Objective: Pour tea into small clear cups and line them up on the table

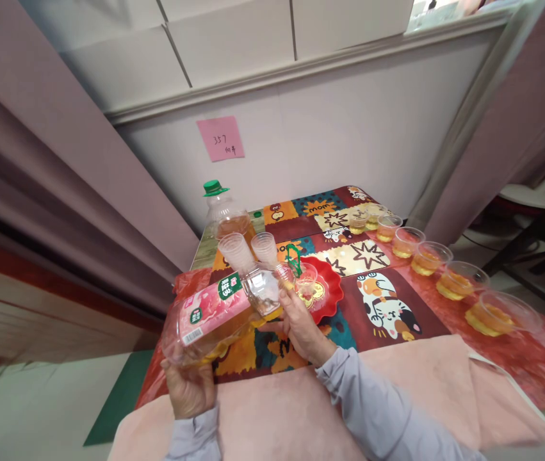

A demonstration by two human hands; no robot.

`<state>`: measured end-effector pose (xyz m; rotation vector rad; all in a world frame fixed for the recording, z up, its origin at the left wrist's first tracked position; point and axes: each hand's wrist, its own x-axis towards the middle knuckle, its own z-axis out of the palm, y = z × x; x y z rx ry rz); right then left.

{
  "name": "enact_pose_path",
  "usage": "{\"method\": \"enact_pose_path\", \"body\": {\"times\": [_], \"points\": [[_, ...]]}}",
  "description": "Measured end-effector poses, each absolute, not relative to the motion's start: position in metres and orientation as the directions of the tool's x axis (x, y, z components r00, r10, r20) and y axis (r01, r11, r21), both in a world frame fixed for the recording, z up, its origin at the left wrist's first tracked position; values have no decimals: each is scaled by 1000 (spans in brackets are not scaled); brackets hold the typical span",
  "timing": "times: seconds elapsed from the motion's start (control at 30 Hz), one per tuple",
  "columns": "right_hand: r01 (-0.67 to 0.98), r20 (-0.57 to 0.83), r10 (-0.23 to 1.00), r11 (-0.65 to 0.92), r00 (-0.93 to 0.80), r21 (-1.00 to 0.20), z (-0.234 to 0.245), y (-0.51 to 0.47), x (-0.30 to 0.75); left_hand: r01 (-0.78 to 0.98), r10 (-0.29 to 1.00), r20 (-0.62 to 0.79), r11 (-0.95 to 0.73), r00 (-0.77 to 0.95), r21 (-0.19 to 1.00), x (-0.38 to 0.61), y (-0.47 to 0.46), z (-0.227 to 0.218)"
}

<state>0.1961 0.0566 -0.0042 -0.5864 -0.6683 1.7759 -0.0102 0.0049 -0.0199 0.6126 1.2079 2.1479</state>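
My left hand grips the base of a large clear bottle with a pink label, tipped on its side with its neck pointing right. My right hand is closed round the bottle's neck and shoulder. The bottle mouth hangs over a small clear cup that stands on a red plate. A little amber liquid lies in the bottle. A green cap loop sticks up near the neck.
A second bottle with a green cap stands at the table's back left, beside two stacks of clear cups. Several cups of amber liquid line the right edge of the patterned tablecloth. A pink note hangs on the wall.
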Motion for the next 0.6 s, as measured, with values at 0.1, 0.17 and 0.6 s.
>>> {"method": "enact_pose_path", "body": {"times": [0.1, 0.17, 0.6], "points": [[-677, -82, 956, -260, -283, -689, -4, 57, 196, -279, 700, 94, -399, -708, 873, -11, 5, -20], [-678, -84, 957, -257, -277, -689, -4, 57, 196, -273, 697, 102, -405, -710, 872, -12, 5, -21], [-686, -98, 958, -263, -270, -678, -4, 57, 194, -260, 658, 87, -412, -748, 873, -17, 7, -26]]}}
